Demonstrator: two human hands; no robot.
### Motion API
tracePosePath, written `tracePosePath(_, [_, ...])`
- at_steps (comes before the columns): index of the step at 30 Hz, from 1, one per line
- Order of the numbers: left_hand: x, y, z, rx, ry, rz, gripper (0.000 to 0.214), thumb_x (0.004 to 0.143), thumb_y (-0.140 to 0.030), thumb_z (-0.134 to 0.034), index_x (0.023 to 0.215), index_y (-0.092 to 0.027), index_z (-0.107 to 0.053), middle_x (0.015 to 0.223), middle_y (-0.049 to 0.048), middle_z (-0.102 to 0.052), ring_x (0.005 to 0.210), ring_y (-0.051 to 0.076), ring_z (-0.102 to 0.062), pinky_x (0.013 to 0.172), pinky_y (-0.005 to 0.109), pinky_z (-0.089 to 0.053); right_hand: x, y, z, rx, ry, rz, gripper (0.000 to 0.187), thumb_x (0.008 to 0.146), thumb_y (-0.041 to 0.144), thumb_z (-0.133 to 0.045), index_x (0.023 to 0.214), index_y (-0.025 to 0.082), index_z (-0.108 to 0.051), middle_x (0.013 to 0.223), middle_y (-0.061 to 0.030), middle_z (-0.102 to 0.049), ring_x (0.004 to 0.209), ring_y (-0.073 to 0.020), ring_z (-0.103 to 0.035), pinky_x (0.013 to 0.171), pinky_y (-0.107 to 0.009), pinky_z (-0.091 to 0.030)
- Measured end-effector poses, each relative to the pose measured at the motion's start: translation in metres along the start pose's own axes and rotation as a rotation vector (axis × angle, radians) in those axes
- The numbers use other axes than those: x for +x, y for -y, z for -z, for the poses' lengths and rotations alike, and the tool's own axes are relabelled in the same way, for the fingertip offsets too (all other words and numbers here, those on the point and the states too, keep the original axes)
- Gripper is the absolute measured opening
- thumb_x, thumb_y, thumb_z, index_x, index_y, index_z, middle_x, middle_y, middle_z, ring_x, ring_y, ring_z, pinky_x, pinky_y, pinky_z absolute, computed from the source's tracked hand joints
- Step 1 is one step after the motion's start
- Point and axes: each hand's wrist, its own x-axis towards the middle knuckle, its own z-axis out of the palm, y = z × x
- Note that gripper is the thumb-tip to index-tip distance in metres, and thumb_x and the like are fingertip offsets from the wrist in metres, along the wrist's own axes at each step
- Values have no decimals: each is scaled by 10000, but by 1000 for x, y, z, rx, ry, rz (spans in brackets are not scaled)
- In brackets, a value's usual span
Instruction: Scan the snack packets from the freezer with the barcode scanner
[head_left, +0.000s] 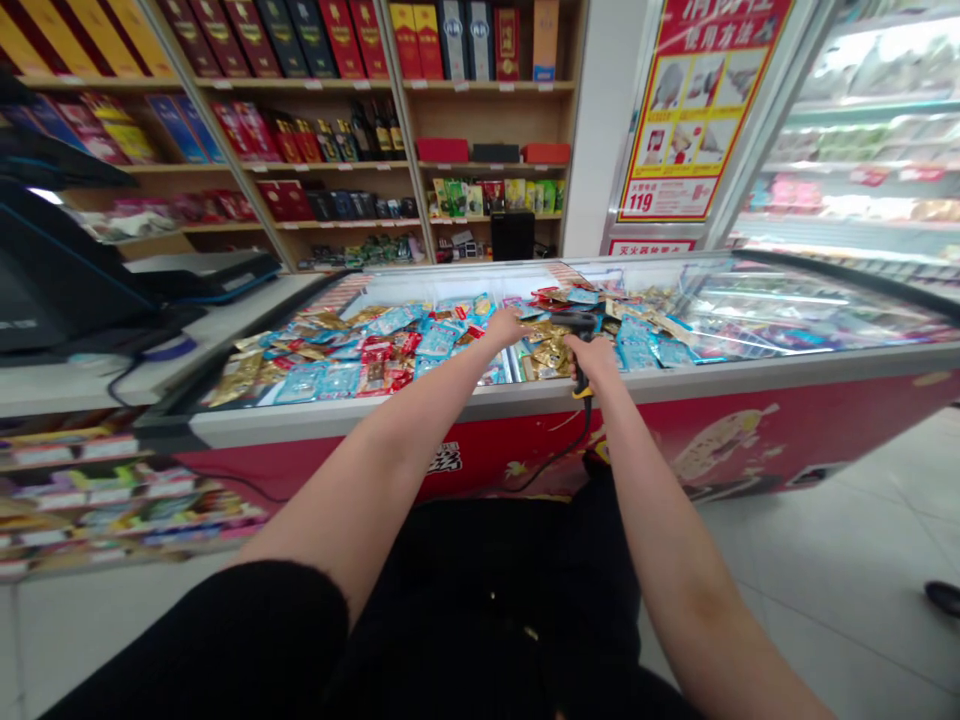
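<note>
My right hand (590, 358) is shut on the handle of a black handheld barcode scanner (571, 323) with a yellow band, and its head points down over the packets. A black coiled cable (555, 457) runs from the scanner over the front of the chest freezer (525, 396). My left hand (504, 328) reaches over the freezer's rim and is at or just above the heaped snack packets (352, 356) in blue, gold and red foil. I cannot tell whether it grips a packet.
A checkout counter with a dark terminal (52, 270) stands to the left. Wooden shelves of boxed bottles and gifts (360, 130) rise behind the freezer. A lit refrigerated case (855, 130) and a red poster (697, 110) stand at right, above a tiled floor (847, 590).
</note>
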Motion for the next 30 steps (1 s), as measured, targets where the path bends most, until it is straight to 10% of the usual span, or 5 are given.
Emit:
tracePosePath(15, [-56, 111, 85, 337, -102, 241, 600, 784, -397, -797, 1341, -198, -704, 1420, 202, -662, 1354, 422, -586, 1128, 484, -463, -37, 17, -110, -201, 206, 91, 205, 927, 265, -688, 759, 164, -628, 516, 8, -549, 423, -140, -530, 437, -234, -451])
tracePosePath(30, [-56, 102, 82, 279, -55, 236, 636, 791, -344, -807, 1388, -187, -653, 1432, 238, -653, 1439, 449, -493, 1176, 567, -385, -57, 19, -133, -258, 243, 102, 210, 891, 247, -676, 707, 194, -589, 528, -2, -559, 410, -136, -500, 422, -233, -426])
